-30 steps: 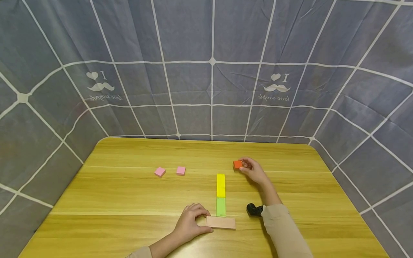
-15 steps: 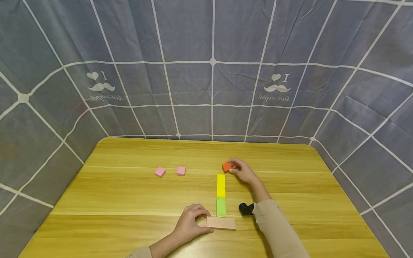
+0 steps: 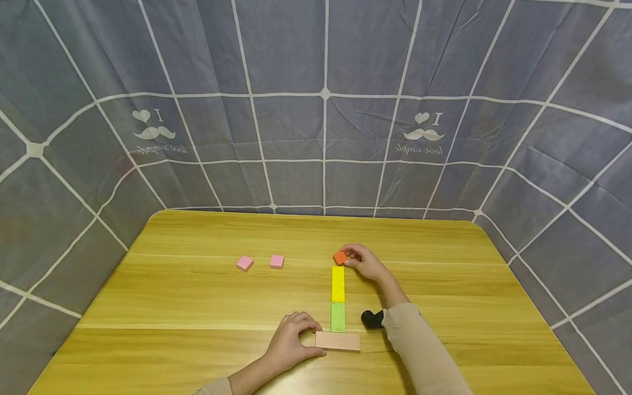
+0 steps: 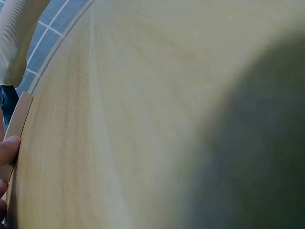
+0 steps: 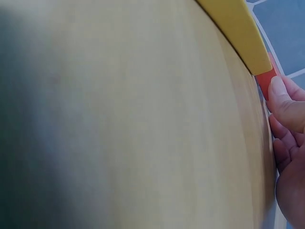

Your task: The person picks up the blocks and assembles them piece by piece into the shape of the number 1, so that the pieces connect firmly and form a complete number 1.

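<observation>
In the head view my right hand [image 3: 366, 264] pinches a small orange-red block [image 3: 339, 258] between thumb and fingers. The block sits at the far end of a yellow block [image 3: 338, 285], turned slightly askew to it. A light green block [image 3: 338, 317] continues the line toward me and meets a pale wooden block [image 3: 343, 341] lying crosswise. Thumb and fingers of my left hand [image 3: 291, 343] hold that wooden block by its left end. From the right wrist, the orange-red block [image 5: 267, 86] shows close against the yellow block [image 5: 240, 36], partly hidden by the thumb.
Two pink square blocks [image 3: 244, 263] lie apart from the line, on the left of the wooden table [image 3: 178, 296]. A black wrist camera [image 3: 371, 319] sticks out from my right sleeve, beside the green block. Grey checked cloth [image 3: 286, 131] hangs behind the table.
My right hand has carried the orange-red block leftward and slightly nearer, to the far end of the yellow block. My left hand and the other blocks stay where they were.
</observation>
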Tool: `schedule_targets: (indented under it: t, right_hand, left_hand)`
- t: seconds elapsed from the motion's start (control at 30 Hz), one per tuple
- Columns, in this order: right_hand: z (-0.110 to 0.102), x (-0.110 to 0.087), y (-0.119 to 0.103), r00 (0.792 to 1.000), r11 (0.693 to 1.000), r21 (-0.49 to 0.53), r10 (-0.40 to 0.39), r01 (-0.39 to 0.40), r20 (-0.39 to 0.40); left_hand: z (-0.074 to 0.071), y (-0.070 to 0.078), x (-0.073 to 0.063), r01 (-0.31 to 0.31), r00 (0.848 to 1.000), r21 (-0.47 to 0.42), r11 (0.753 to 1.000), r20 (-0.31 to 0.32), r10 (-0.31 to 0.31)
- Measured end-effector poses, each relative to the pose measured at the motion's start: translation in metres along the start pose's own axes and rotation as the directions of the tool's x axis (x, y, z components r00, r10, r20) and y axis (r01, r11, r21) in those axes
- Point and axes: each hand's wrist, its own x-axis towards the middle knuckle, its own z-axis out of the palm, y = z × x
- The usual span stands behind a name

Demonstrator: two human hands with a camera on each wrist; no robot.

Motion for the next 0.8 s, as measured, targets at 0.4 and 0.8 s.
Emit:
schedule_targets:
  t: [0.4, 0.8]
  right_hand:
    - [0.001, 0.002, -0.008, 0.994, 0.992, -0.074, 0.107, -0.105, 0.021]
    - [-0.001, 0.002, -0.010, 0.993, 0.992, -0.077, 0.108, -0.103, 0.056]
  left_hand:
    - [0.001, -0.002, 0.000, -0.025, 1.000, -0.002, 1.000, -0.019, 0.025]
    - [0.000, 0.001, 0.000, -0.009, 1.000, 0.000, 1.000, -0.010, 0.009]
